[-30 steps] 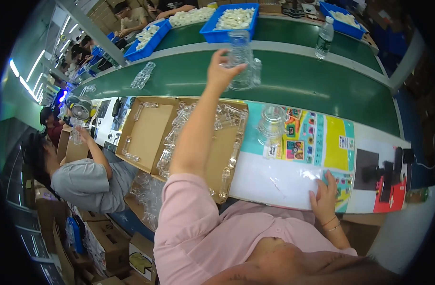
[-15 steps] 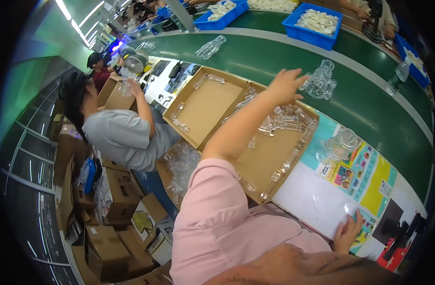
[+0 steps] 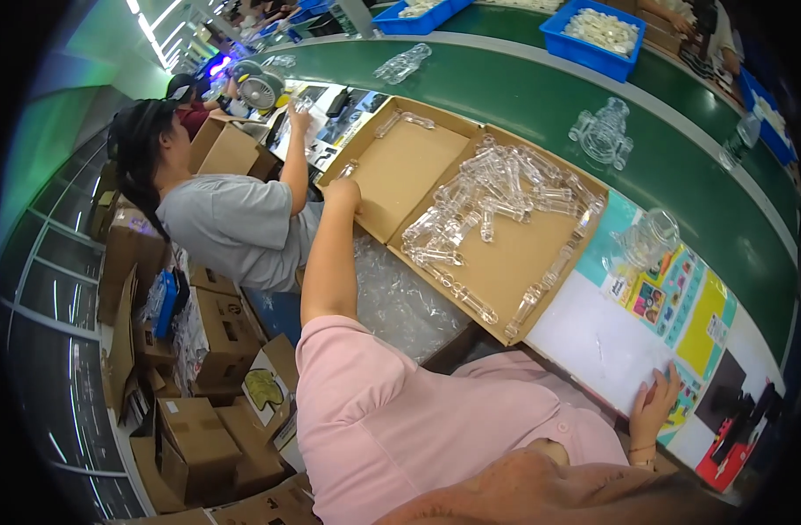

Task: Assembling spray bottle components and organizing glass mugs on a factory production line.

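At the left rim of the cardboard box's left half, my left hand curls down, fingers closed and mostly hidden. A small clear plastic tube piece shows just beyond it. The open two-part cardboard box has a few clear pieces along its left half's edges. Its right half holds a heap of clear plastic tube pieces, with more lined along its right and near walls. My right hand rests open on the white tabletop at the right, holding nothing. A clear plastic part stands on the printed sheet beyond it.
Behind the box runs a green conveyor belt carrying clear plastic parts. Blue bins of white pieces sit farther back. A co-worker in grey works at my left. Cartons are stacked lower left; a clear plastic bag lies below the box.
My left hand has moved from above the belt's edge, left and nearer, to the box's left rim. The heap is now uncovered. My right hand stays on the table.
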Available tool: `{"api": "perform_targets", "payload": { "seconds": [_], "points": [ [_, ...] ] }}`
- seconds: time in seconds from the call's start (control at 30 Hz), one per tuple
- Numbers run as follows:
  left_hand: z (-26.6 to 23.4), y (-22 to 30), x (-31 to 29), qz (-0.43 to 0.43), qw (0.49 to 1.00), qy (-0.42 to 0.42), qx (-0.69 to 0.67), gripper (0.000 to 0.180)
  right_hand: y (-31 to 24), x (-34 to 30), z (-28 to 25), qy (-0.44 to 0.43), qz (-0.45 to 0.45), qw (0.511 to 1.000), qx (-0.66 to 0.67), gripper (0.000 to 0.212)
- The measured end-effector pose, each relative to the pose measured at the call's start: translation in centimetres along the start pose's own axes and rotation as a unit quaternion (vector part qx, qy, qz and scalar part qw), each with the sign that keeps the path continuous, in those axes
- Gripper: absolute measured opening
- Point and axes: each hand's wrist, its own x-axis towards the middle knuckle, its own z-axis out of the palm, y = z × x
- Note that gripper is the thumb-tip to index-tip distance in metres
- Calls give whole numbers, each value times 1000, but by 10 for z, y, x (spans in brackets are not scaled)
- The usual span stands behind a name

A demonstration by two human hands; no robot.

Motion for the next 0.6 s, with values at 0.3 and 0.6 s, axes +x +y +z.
{"api": "perform_targets", "payload": {
  "seconds": [0.3,0.6],
  "points": [
    [23,27,16,47,935,246,-250,33,25,-24,-31,247,38,965,78,26],
    [-54,98,-97,167,669,282,-667,29,138,-34,-68,533,220,799,168,60]
  ]
}}
